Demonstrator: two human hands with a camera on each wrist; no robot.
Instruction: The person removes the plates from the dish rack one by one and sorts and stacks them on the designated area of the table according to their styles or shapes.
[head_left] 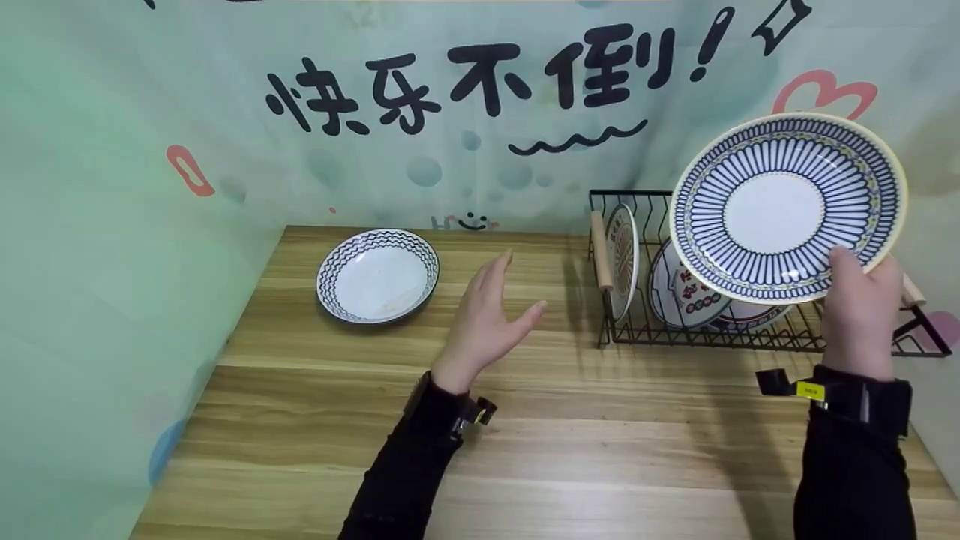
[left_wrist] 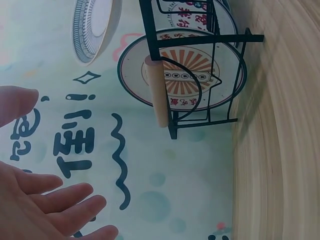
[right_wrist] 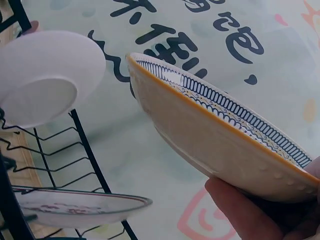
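Your right hand is gripping the blue-striped plate by its lower rim, holding it tilted in the air above the black wire rack at your 2 o'clock. Your left hand is hovering open over the bench, fingers relaxed, with the zigzag-rimmed plate lying at 11 o'clock.

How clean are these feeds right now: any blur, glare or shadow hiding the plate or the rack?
Head view: even light, sharp; the striped plate and dish rack read clearly, soft shadows on the table. Left wrist view: rotated sideways, the left hand close and soft. Right wrist view: the plate's underside fills the frame, slightly blurred; no glare.
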